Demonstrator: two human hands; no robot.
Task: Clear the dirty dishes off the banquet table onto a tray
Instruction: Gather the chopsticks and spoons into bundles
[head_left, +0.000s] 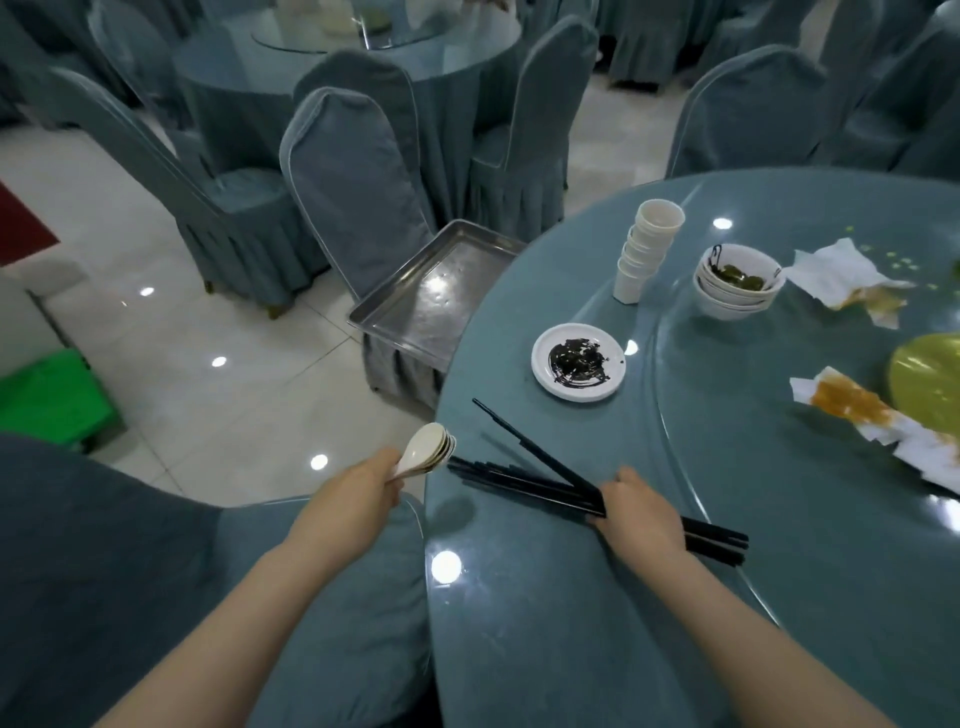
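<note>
From the head camera, the person's left hand (375, 480) grips the handles of a nested stack of white spoons (428, 451), held just off the rim of the table (545, 623), probably so they can be carried across in one go; three or four bowls show at the edge, the exact count being too fine to tell. The right hand (640, 512) is curled over a bundle of black chopsticks (535, 480) lying on the glass, clamping them near the middle so the loose ends fan out to the left (one stick juts up and away from the rest); there look to be eight or more, too tangled to count. Ahead of the left hand, past the table's edge, one bare metal tray (441, 296) rests on a chair seat, nothing loaded yet, seemingly parked there for easy reach. Beyond the right hand sits one small plate (578, 362) smeared with dark sauce, then one leaning stack of about six white cups (647, 249), and beside it a stack of roughly three bowls (737, 286) holding scraps. Further right lie two stained napkins (852, 283) and part of a green plate (927, 379).
</note>
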